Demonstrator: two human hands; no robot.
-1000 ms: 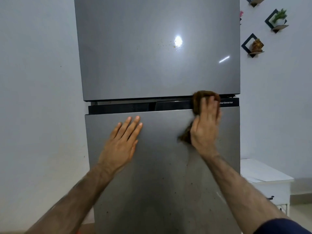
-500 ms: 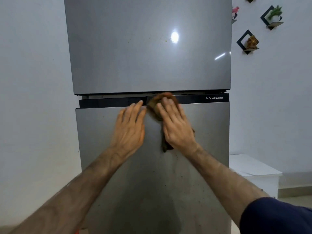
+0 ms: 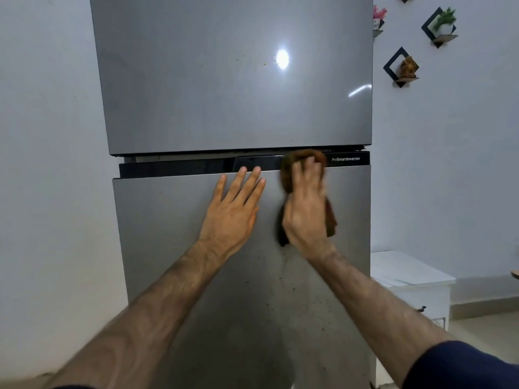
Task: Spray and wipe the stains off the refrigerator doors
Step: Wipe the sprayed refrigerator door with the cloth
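Right hand (image 3: 306,209) presses the brown cloth (image 3: 302,161) flat, fingers together, against the lower door (image 3: 196,276) at its top edge; remaining specks (image 3: 306,304) lie directly below — left hand (image 3: 234,210) braces, fingers spread.

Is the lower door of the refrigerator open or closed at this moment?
Closed. The lower door sits flush under the black strip, no gap or interior shows, and the left hand lies flat against it.
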